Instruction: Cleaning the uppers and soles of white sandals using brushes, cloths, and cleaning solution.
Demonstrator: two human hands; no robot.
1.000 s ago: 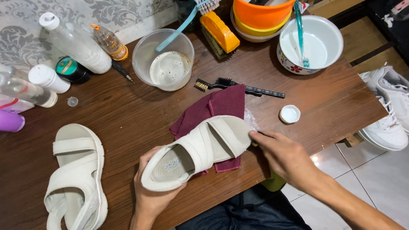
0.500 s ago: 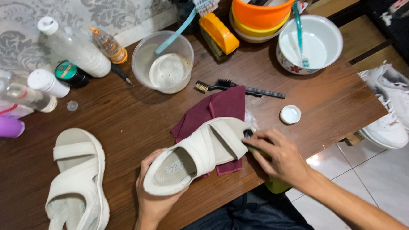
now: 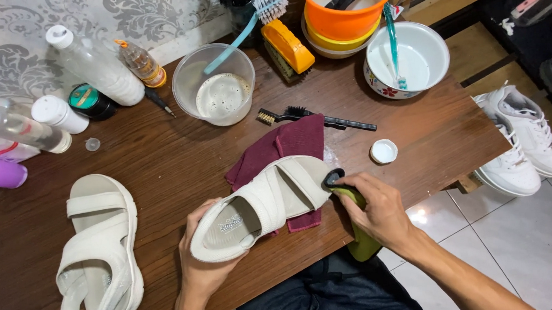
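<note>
The left hand (image 3: 200, 268) is clamped on the heel of 1 cream sandal (image 3: 263, 207), raised above the worktop (image 3: 161, 162). The right hand (image 3: 375, 209) is clamped on a green brush (image 3: 357, 223) (head touching the sandal's toe). A maroon cloth (image 3: 288, 144) lies beneath; farther off, a plastic tub (image 3: 220, 82).

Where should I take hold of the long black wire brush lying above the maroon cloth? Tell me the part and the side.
Grip the long black wire brush by its thin straight handle, near the right end, coming down from above. It lies flat on the brown wooden table with bare wood along that end, while its bristled head sits close to the maroon cloth and the clear plastic tub.
</note>
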